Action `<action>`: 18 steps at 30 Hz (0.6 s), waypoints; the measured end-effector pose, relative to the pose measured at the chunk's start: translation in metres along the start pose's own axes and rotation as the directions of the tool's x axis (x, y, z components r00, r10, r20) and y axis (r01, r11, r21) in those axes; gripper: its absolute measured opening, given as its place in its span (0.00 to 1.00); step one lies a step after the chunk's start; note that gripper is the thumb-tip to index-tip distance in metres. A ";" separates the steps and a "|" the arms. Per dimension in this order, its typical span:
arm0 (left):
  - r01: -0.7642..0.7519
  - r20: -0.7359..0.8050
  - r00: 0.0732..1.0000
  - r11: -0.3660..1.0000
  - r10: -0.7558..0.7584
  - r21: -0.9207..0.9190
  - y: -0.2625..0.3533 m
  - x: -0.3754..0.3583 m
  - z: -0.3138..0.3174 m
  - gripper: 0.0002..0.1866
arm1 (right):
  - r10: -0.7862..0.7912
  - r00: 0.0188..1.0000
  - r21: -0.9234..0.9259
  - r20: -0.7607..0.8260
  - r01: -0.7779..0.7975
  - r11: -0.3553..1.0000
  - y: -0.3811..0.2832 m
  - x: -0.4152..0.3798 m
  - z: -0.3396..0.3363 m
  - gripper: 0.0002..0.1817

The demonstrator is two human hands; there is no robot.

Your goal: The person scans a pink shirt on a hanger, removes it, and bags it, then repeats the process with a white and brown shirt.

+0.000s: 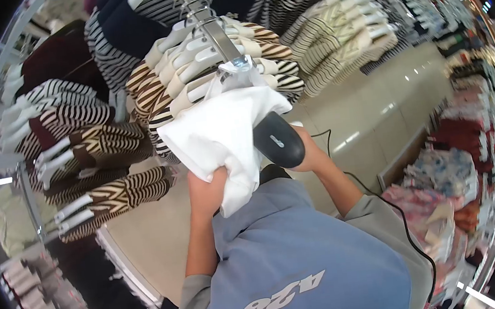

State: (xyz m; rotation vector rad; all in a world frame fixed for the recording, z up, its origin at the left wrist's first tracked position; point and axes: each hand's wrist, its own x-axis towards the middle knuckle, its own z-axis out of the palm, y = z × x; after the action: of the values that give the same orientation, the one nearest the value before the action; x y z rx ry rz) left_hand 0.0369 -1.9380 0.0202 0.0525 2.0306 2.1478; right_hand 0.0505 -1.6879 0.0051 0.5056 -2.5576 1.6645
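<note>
While left hand [206, 190] fingers clutch white garment [218, 134], right hand [309, 154] grips scanner [278, 141].

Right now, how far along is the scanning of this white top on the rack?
Done: the white top hangs on the rack arm in front of the striped tops. In hand: the left hand grips its hem, and the right hand aims the black scanner at it. Left: whether it has scanned does not show.

clothing shop, racks of striped tops [113, 196] on white hangers [195, 57], folded stock shelves [445, 194]
</note>
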 end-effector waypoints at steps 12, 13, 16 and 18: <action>-0.539 0.630 0.771 0.618 0.089 0.572 0.032 0.054 0.028 0.18 | 0.028 0.925 -0.097 -0.379 -0.070 0.993 -0.116 -0.056 0.037 0.28; -0.581 0.698 0.715 0.594 0.045 0.556 0.025 0.063 0.035 0.19 | 0.102 0.938 -0.038 -0.332 -0.121 0.992 -0.116 -0.056 0.036 0.28; -0.616 0.761 0.648 0.572 -0.023 0.542 0.010 0.075 0.041 0.21 | 0.124 0.949 -0.043 -0.291 -0.142 0.989 -0.116 -0.052 0.040 0.27; -0.603 0.771 0.635 0.586 -0.057 0.541 0.006 0.089 0.068 0.21 | 0.089 0.953 -0.041 -0.289 -0.105 0.994 -0.123 -0.051 0.039 0.27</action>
State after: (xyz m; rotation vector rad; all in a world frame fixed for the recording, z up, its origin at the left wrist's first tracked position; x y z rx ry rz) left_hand -0.0406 -1.8569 0.0214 1.2596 2.2582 0.8314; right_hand 0.1403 -1.7552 0.0862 0.1231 -2.4403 1.5565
